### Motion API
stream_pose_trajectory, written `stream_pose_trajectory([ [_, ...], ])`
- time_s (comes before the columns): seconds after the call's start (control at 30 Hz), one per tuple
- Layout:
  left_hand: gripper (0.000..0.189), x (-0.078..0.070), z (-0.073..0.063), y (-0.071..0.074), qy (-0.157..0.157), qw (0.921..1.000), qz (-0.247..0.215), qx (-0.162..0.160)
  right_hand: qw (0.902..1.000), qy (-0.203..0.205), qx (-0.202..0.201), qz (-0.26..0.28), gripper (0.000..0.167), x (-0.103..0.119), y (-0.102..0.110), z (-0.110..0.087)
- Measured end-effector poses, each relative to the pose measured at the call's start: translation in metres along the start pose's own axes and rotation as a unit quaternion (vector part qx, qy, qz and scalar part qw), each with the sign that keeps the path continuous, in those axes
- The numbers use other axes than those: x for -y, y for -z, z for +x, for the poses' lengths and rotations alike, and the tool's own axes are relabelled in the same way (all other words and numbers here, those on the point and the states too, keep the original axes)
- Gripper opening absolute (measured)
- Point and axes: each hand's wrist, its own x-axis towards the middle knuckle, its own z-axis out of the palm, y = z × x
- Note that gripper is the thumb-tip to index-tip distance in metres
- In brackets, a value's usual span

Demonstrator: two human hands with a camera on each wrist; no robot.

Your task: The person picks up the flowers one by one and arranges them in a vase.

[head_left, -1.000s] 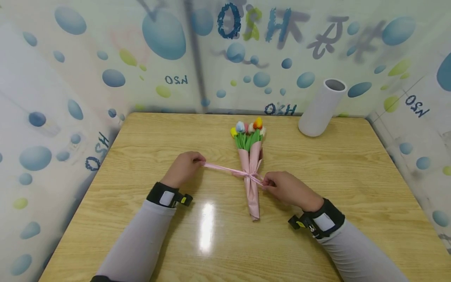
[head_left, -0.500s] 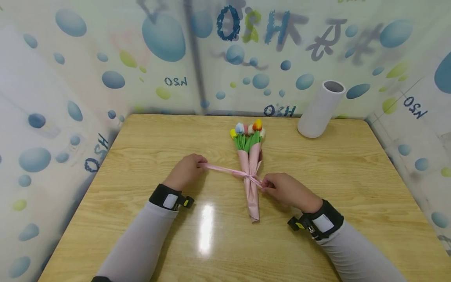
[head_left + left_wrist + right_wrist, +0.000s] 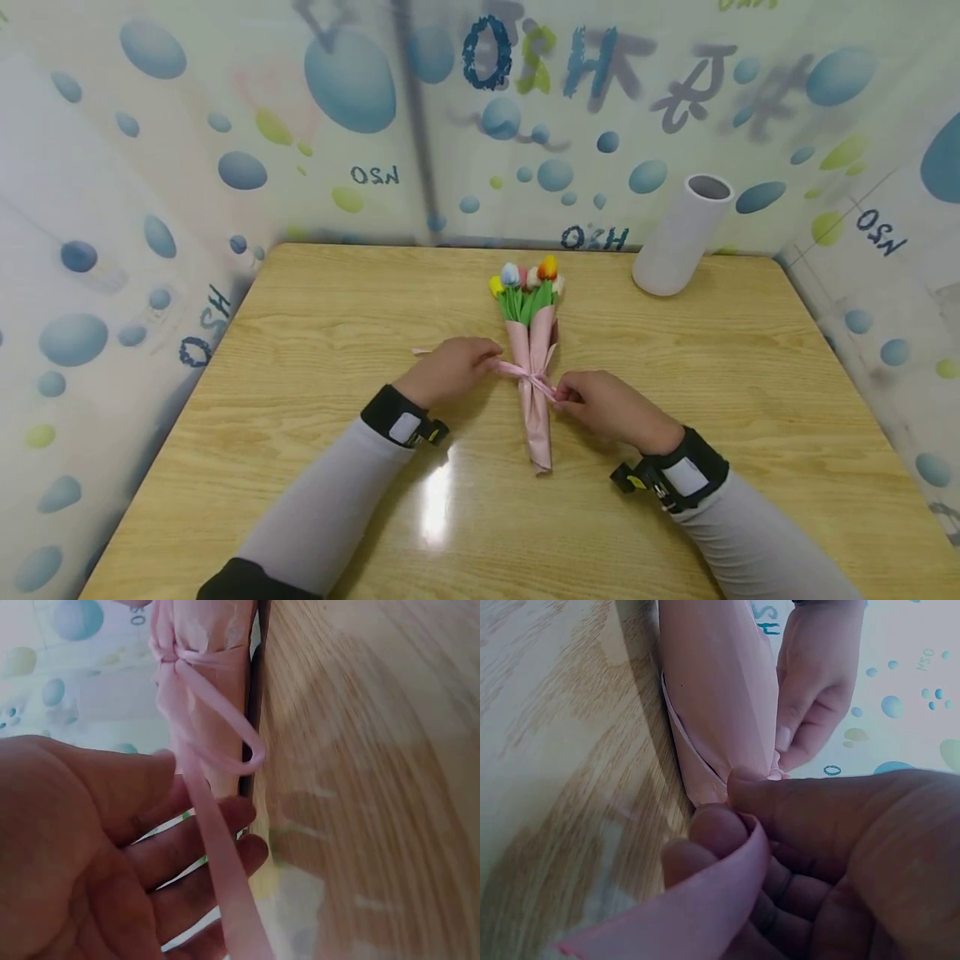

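Note:
A bouquet of tulips [image 3: 528, 283] in pink wrapping paper [image 3: 538, 433] lies on the wooden table, blooms toward the wall. Round its middle a pink ribbon [image 3: 217, 847] is knotted, and a loop stands out beside the knot in the left wrist view. Just left of the knot, my left hand [image 3: 453, 369] pinches the ribbon between thumb and forefinger; the tail trails past its fingers. On the other side my right hand [image 3: 615, 408] pinches the other ribbon end, which curls over the forefinger in the right wrist view.
At the back right of the table [image 3: 300, 300] stands a white vase [image 3: 681, 237]. Behind the table hangs a wall covering [image 3: 465, 150] printed with blue and green drops. A bright reflection lies on the tabletop in front of the left hand.
My left hand has slid rightward along the ribbon, from far out at the left to close beside the knot. My right hand keeps its pinch almost in place.

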Motion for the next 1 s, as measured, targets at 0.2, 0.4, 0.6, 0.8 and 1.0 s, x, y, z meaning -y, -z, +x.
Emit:
stream_pose_trajectory([
  [0.2, 0.019, -0.009, 0.009, -0.004, 0.018, 0.9980, -0.056, 0.022, 1.0000, -0.004, 0.001, 0.000, 0.011, 0.000, -0.002, 0.000],
  [0.4, 0.014, -0.013, 0.011, -0.007, -0.007, 0.9981, -0.062, 0.004, 1.0000, -0.003, 0.000, 0.001, 0.011, 0.002, 0.000, 0.001],
  [0.6, 0.015, -0.014, 0.009, -0.007, -0.021, 0.9981, -0.056, -0.010, 1.0000, -0.003, 0.002, 0.000, 0.011, 0.001, 0.000, 0.001],
  [0.8, 0.014, -0.012, 0.007, -0.007, -0.038, 0.9973, -0.059, -0.024, 1.0000, 0.001, 0.004, -0.001, 0.012, 0.000, 0.000, 0.001],
  [1.0, 0.013, -0.012, 0.003, -0.004, -0.029, 0.9974, -0.061, -0.027, 1.0000, 0.006, 0.004, -0.004, 0.012, 0.001, 0.000, 0.002],
])
